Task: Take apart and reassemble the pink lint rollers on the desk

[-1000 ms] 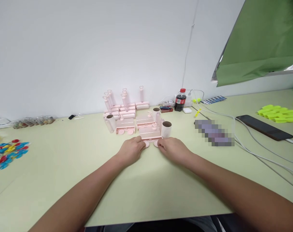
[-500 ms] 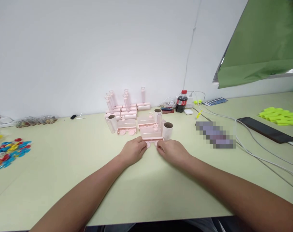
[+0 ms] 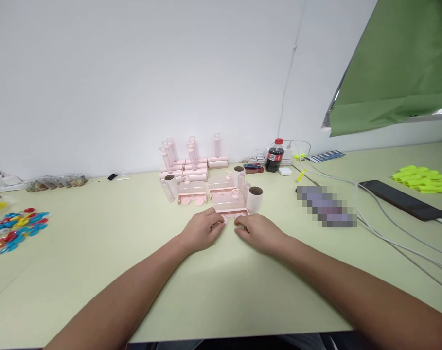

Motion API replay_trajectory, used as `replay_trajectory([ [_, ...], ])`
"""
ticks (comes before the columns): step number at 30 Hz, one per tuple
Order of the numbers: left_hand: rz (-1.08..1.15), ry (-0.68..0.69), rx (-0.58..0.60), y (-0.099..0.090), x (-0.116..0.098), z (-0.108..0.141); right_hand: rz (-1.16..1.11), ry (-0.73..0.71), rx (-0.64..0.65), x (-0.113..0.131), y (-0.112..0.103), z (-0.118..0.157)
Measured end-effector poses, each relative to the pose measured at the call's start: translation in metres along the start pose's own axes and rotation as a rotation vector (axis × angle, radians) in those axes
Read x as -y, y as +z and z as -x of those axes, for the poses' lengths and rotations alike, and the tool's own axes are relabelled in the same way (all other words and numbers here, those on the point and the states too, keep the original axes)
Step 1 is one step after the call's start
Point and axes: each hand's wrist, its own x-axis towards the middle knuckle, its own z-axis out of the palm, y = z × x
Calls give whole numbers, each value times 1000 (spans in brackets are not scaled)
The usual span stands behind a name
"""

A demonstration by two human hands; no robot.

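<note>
Close in front of both hands lies an opened pink case with round pink discs along its near edge. My left hand has its fingertips at the left disc, thumb and fingers pressed near it. My right hand is beside the right end of the case, thumb and forefinger apart, nothing visible between them. A cardboard-lined white roll stands just behind my right hand. Another opened case with two discs is to the left, beside a second roll.
Pink cases with upright heart-topped tubes stand by the wall. A cola bottle, a phone, cables and yellow-green pieces are at the right. Colourful pieces lie at the left.
My right thumb and forefinger have parted and come off the right disc, which now lies within the case. My left hand stays by the left disc. The view has shifted slightly.
</note>
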Motion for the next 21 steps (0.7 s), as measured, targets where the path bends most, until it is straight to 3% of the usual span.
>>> replay_trajectory([
  [3, -35, -34, -67, -12, -1, -7, -56, -21, -1, 1, 0, 1],
  [6, -136, -84, -134, -34, 1, -34, -106, -35, 8, 4, -1, 1],
  [12, -381, -175, -111, -75, 23, -146, -244, -54, 29, 5, -4, 5],
  [16, -597, -258, -19, -79, 46, -215, -296, -71, 66, 4, -7, 7],
  [21, -585, -352, 44, -78, 70, -268, -325, -106, 94, 0, -6, 5],
])
